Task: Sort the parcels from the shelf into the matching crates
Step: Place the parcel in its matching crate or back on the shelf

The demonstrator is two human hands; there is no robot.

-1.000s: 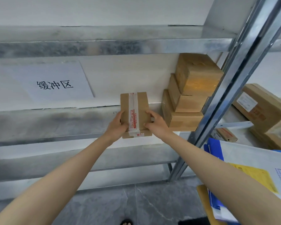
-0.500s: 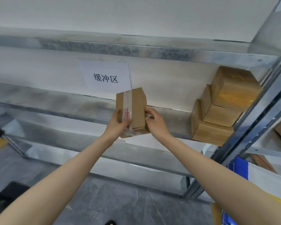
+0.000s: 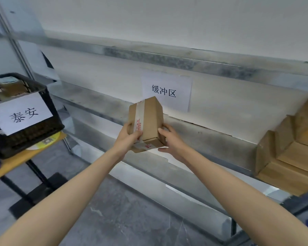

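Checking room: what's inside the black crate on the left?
One brown parcel shows inside the black crate; its front wall and paper label hide the rest.

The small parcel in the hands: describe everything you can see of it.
The parcel is a brown cardboard box, sealed lengthwise by a clear tape strip with red print. It is held clear of the shelf, tilted with one end toward the camera. The left hand grips its left side, thumb on the tape; the right hand grips its right side and underside.

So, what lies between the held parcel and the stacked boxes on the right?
Only bare shelf, apart from the right hand on the parcel; head view.
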